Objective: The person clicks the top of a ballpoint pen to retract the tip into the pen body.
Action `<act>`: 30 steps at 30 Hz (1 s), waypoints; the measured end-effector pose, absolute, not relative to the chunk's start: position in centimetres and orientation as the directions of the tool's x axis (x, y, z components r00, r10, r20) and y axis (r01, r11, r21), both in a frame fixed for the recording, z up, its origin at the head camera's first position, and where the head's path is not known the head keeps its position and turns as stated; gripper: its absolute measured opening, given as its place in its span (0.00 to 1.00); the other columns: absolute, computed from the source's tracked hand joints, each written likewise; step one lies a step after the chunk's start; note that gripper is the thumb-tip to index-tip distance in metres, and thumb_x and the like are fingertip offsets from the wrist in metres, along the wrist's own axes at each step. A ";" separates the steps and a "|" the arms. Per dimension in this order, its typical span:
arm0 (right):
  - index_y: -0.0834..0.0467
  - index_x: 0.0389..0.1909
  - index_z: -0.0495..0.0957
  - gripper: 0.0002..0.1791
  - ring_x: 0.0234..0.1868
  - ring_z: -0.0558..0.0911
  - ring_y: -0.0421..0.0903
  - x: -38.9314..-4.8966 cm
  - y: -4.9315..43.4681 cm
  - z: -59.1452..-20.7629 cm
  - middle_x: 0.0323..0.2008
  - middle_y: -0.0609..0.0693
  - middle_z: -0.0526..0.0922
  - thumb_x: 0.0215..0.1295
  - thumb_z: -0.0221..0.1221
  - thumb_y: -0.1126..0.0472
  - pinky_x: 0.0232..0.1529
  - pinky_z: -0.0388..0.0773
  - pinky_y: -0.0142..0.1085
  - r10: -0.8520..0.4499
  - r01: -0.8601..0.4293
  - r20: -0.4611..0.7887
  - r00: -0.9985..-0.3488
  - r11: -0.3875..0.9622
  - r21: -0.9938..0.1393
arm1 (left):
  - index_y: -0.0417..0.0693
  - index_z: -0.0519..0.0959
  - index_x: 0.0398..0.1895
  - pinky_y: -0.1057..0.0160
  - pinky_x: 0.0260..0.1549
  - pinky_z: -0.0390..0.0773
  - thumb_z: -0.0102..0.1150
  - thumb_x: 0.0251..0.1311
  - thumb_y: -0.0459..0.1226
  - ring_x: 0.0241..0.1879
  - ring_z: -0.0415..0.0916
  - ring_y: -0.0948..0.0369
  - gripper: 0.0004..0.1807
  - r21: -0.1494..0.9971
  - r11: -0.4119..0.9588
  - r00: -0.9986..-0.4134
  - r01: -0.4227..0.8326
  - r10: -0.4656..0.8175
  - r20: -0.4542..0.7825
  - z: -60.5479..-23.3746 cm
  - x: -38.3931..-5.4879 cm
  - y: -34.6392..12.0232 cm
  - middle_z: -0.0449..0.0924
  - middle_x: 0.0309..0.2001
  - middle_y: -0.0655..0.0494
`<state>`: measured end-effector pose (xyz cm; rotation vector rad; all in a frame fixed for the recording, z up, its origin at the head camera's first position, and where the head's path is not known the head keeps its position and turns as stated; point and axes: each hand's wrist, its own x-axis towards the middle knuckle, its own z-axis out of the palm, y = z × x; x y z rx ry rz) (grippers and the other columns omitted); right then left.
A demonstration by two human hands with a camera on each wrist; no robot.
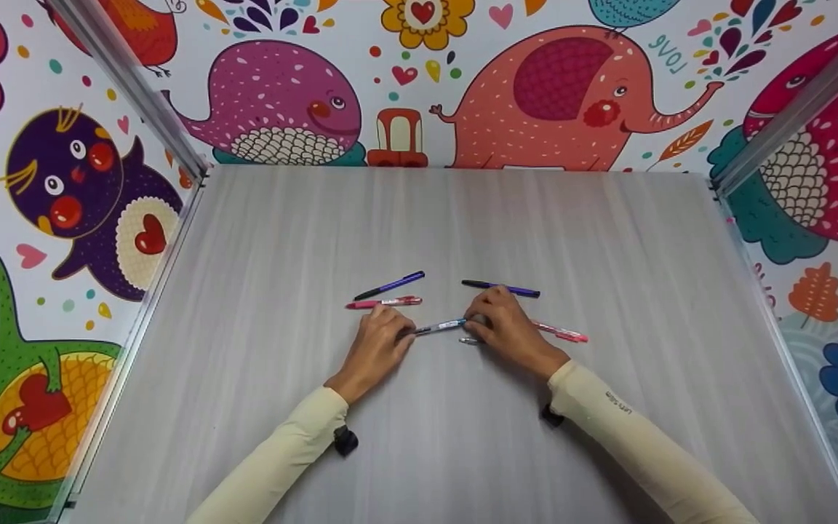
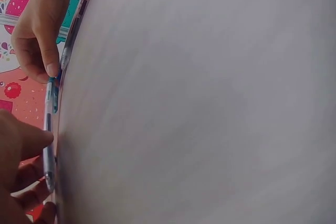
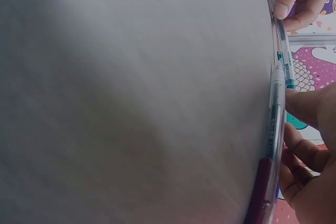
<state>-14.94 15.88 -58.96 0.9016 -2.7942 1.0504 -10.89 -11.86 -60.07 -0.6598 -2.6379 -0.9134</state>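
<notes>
A clear-barrelled pen with a teal-blue end (image 1: pixel 442 327) spans the space between both hands, low over the table. My left hand (image 1: pixel 377 343) pinches its near-left end between thumb and fingers. At the teal end, my right hand (image 1: pixel 508 329) grips it with thumb and fingertips, as the left wrist view also shows. Partly under the right hand lies another clear pen with a maroon part (image 3: pixel 274 124). A red pen (image 1: pixel 564 333) sticks out to that hand's right, and a dark blue pen (image 1: pixel 521 292) lies just beyond its knuckles.
Beyond the left hand, a pink-red pen (image 1: pixel 384 303) and a purple-blue pen (image 1: pixel 390 285) lie side by side on the grey wood-grain table (image 1: pixel 419 218). Metal-framed panels with cartoon animals stand along the back and both sides.
</notes>
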 end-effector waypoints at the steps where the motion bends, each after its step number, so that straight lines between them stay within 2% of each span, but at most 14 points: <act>1: 0.52 0.39 0.86 0.03 0.51 0.70 0.44 -14.9 15.9 -59.0 0.46 0.45 0.79 0.66 0.67 0.59 0.51 0.71 0.41 -0.510 -0.526 0.214 -0.833 0.609 -0.594 | 0.48 0.86 0.37 0.52 0.42 0.71 0.72 0.58 0.35 0.46 0.74 0.56 0.05 0.513 0.698 -0.860 0.501 0.330 0.390 -60.1 -10.9 -11.9 0.83 0.37 0.58; 12: 0.51 0.39 0.86 0.03 0.52 0.70 0.45 -14.8 15.7 -58.9 0.47 0.46 0.78 0.67 0.67 0.58 0.54 0.70 0.43 -0.501 -0.506 0.194 -0.844 0.621 -0.598 | 0.49 0.86 0.37 0.54 0.40 0.70 0.72 0.59 0.35 0.44 0.72 0.56 0.05 0.523 0.698 -0.868 0.489 0.331 0.371 -60.1 -11.0 -11.9 0.83 0.37 0.59; 19: 0.53 0.39 0.85 0.04 0.49 0.70 0.44 -15.0 15.4 -58.7 0.45 0.45 0.79 0.65 0.68 0.62 0.50 0.69 0.41 -0.518 -0.524 0.201 -0.832 0.611 -0.593 | 0.49 0.86 0.37 0.54 0.39 0.70 0.71 0.59 0.35 0.44 0.72 0.57 0.04 0.510 0.712 -0.871 0.482 0.327 0.368 -60.2 -10.9 -12.1 0.82 0.37 0.59; 24: 0.55 0.43 0.85 0.09 0.51 0.71 0.44 -15.0 15.3 -58.3 0.46 0.45 0.80 0.63 0.67 0.65 0.51 0.71 0.42 -0.521 -0.530 0.209 -0.828 0.602 -0.597 | 0.48 0.85 0.40 0.54 0.42 0.70 0.71 0.59 0.37 0.45 0.72 0.57 0.07 0.534 0.699 -0.875 0.476 0.315 0.368 -59.9 -10.8 -12.4 0.82 0.40 0.59; 30: 0.56 0.46 0.84 0.10 0.51 0.70 0.43 -15.1 15.2 -57.9 0.47 0.45 0.78 0.64 0.67 0.64 0.52 0.72 0.41 -0.506 -0.507 0.199 -0.839 0.597 -0.622 | 0.44 0.85 0.41 0.50 0.48 0.72 0.71 0.59 0.34 0.46 0.73 0.54 0.09 0.519 0.689 -0.848 0.505 0.287 0.445 -59.6 -11.4 -12.9 0.82 0.41 0.55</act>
